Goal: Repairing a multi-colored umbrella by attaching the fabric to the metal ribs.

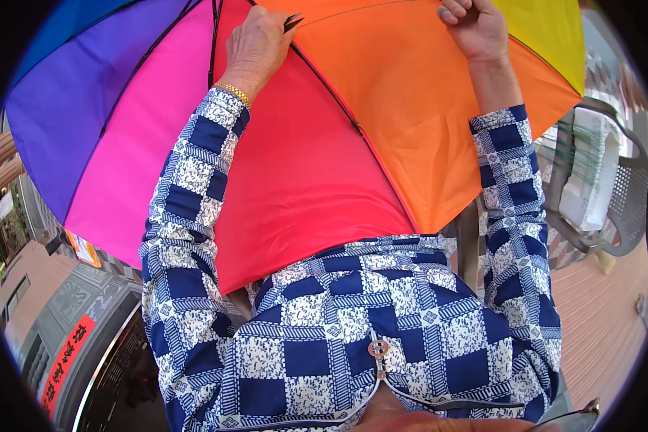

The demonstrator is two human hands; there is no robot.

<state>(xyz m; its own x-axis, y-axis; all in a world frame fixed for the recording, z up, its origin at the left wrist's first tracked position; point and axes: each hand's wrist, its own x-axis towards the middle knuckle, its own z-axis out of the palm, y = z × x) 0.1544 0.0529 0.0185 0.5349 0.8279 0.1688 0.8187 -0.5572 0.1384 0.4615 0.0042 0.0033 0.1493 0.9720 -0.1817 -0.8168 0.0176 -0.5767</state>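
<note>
An open umbrella (295, 173) with panels in several bright colours lies inside-up across my lap, its black ribs showing. Over the red panel, beside a black rib (327, 83), my left hand (255, 45) is closed. Dark pointed tips (293, 23) stick out from its fingers; I cannot tell whether they belong to a tool or to the umbrella frame. A thin thread (367, 10) runs in an arc over the orange panel toward my right hand (475, 27). That hand is closed in a pinch at the top edge, its fingertips partly cut off.
On the right stands a grey perforated chair (630, 205) with a white block (590, 173) wrapped in green strands. A round dark glossy surface (126, 381) is at the lower left, near a red paper strip (66, 366). Tiled floor (608, 317) shows at the right.
</note>
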